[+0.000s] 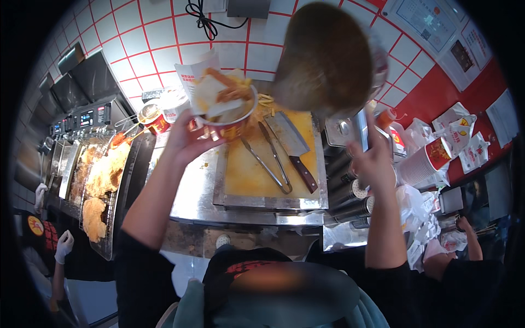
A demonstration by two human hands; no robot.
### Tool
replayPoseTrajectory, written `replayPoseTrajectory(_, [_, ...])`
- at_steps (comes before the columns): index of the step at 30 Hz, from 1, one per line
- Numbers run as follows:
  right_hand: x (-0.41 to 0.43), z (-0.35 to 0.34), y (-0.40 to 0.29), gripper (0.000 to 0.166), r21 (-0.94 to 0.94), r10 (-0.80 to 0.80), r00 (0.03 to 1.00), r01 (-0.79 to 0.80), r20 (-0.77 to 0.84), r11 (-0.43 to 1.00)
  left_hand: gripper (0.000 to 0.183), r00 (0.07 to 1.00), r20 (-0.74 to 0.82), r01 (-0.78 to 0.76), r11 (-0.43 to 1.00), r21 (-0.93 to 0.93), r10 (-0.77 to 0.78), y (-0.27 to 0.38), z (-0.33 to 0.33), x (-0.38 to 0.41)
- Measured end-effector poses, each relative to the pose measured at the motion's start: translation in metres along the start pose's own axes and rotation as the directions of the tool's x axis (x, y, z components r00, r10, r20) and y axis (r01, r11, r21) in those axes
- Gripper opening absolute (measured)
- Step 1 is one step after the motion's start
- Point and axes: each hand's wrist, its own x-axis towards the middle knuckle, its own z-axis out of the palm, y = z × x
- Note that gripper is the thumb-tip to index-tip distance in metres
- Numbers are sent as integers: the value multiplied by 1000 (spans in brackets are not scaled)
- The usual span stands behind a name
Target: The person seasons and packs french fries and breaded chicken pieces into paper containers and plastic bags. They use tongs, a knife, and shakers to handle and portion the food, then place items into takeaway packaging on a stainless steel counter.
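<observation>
My left hand (186, 141) grips a paper bucket (231, 133) from the side. Fries and strips of fried food (233, 90) fill it, along with a white printed paper sheet (188, 80) that stands above the rim. Raised on the other side, my right hand (371, 158) is closed around the bright handle (362, 129) of a large, round metal vessel (324, 61). Motion blur hides the vessel's exact kind and contents. Below both hands, metal tongs (268, 162) and a cleaver (289, 135) with a wooden handle lie on a yellow cutting board (242, 180). Several loose fries (265, 99) rest at its far edge.
At left, fried cutlets (104, 174) lie on a wire rack (110, 205) beside a fryer. A gloved co-worker's hand (65, 246) is near it. Dark shaker canisters (357, 190), stacked paper cups (422, 164) and plastic bags (414, 205) crowd the right. Another person's hand (463, 224) shows there.
</observation>
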Motion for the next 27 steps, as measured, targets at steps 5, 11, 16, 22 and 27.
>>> replayPoseTrajectory(5, [-65, 129, 27, 74, 387, 79, 775, -398, 627, 832, 68, 965, -141, -205, 972, 116, 220, 58, 2, -141])
replayPoseTrajectory(11, [-106, 289, 18, 29, 164, -217, 152, -986, 964, 42, 69, 925, -172, -290, 923, 251, 338, 99, 8, -191])
replayPoseTrajectory(16, [-142, 381, 42, 28, 222, -152, 241, -966, 959, -130, 65, 935, -134, -287, 921, 262, 329, 91, -23, -163])
replayPoseTrajectory(22, [-137, 407, 65, 71, 589, 151, 621, -780, 769, 210, 54, 993, -23, -110, 981, 162, 115, 57, -68, -84])
replayPoseTrajectory(27, [-123, 397, 109, 50, 201, 215, 527, -621, 822, 758, 49, 988, 78, 126, 984, 128, -136, 22, -49, -16])
